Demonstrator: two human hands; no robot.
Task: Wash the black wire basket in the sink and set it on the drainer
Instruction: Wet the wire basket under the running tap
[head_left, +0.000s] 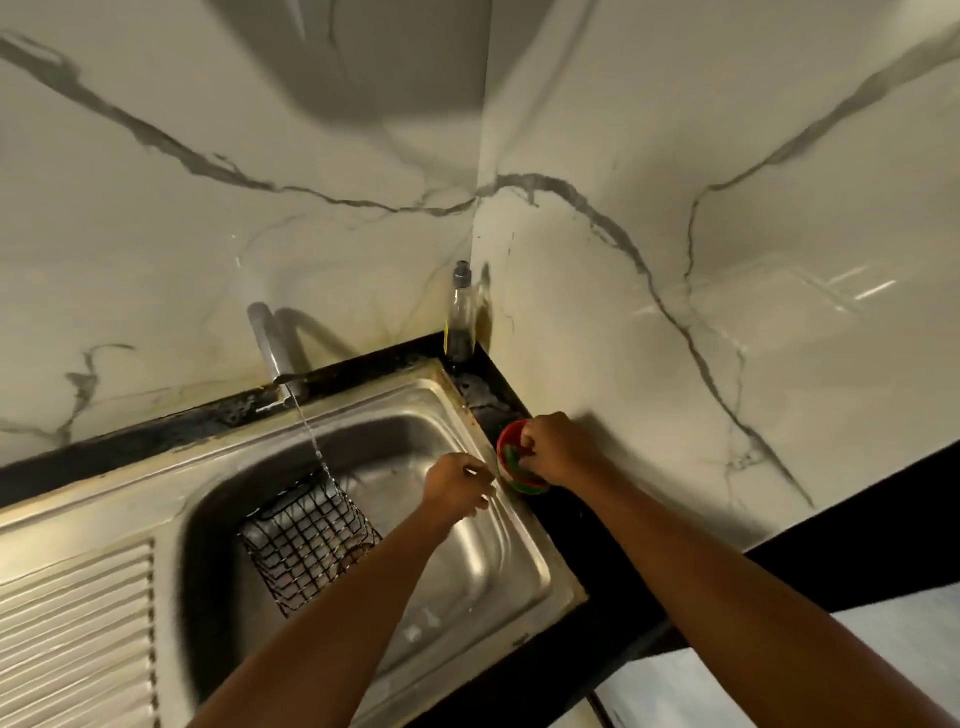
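Basket (310, 540) in sink (467, 561), seemingly unheld.

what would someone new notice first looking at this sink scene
The black wire basket lying in the steel sink, with a thin stream from the tap falling onto it. Then the right hand reaching into a red bowl on the black counter right of the sink, the left hand over the basin's edge.

Your right hand (553, 449) hides most of the red bowl (511, 462), so its contents stay unclear. The drainer (72, 634) is cut by the left edge.
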